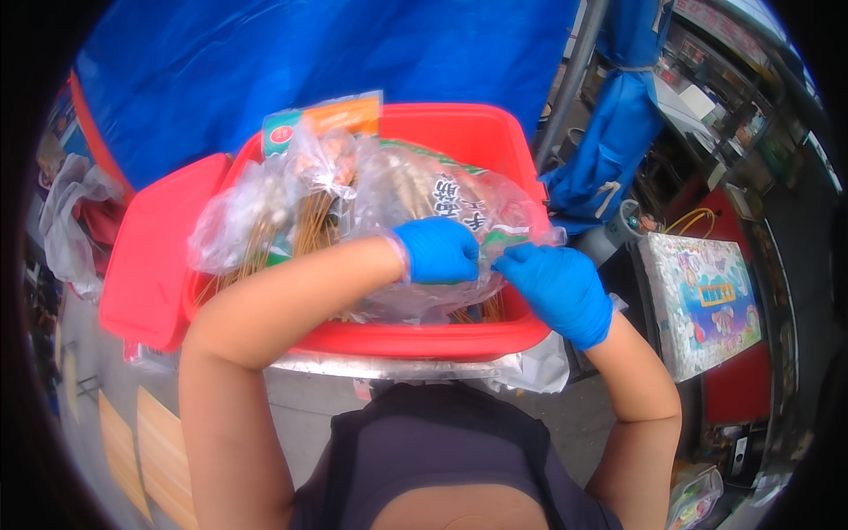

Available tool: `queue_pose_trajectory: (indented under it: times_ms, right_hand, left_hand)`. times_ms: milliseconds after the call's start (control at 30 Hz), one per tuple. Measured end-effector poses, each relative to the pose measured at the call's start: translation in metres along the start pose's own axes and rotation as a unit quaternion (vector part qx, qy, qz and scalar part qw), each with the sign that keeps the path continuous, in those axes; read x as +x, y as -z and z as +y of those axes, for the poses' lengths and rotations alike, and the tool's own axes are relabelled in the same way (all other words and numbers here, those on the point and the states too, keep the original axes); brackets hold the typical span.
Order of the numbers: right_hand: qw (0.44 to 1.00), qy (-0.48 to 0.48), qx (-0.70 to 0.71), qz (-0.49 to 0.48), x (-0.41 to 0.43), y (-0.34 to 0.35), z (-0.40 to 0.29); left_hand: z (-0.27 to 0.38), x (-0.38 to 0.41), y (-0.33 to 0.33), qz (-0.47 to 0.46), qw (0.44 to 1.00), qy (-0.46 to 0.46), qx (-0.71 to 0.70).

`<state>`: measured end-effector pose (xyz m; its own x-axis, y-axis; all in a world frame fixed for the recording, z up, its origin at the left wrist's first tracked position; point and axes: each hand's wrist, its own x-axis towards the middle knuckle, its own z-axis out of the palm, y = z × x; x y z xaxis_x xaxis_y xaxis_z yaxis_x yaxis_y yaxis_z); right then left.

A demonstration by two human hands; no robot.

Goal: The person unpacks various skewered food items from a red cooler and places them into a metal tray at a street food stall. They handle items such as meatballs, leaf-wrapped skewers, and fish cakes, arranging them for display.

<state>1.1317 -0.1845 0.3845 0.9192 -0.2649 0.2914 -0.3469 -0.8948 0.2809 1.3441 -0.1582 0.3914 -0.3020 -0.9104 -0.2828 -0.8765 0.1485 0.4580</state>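
A large clear plastic bag (pixel 407 182) with printed dark characters lies in a red plastic tub (pixel 424 343), with pale food showing through it. My left hand (pixel 437 252), in a blue glove, is curled into a fist on the bag's near side. Opposite it, my right hand (pixel 560 288), gloved the same way, pinches the bag's film by the tub's right rim. A narrow gap separates the two hands. Left of the bag, thin wooden skewers (pixel 311 225) stick out of a knotted clear bag (pixel 328 162) of orange-pink food.
A red lid (pixel 162 258) leans against the tub's left side. Behind hangs a blue tarpaulin (pixel 331 53), with a metal pole (pixel 573 79) at its right edge. To the right sit a printed foam box (pixel 712 298) and a grey gas cylinder (pixel 609 235).
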Motion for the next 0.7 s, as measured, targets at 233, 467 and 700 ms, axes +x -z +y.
queue_pose_trajectory:
  times_ms: [233, 467, 700]
  right_hand:
    - [1.0, -0.009, -0.017, -0.018, -0.007, 0.005, 0.001]
    - [0.997, 0.035, -0.013, 0.062, -0.011, 0.0, 0.002]
    - [0.99, 0.042, 0.088, 0.102, 0.004, 0.027, -0.008]
  left_hand:
    - [0.017, -0.016, 0.009, -0.019, 0.998, 0.013, 0.056]
    - [0.003, -0.007, 0.001, 0.104, 0.987, 0.017, 0.124]
    - [0.011, -0.012, 0.031, 0.259, 0.953, -0.081, 0.136]
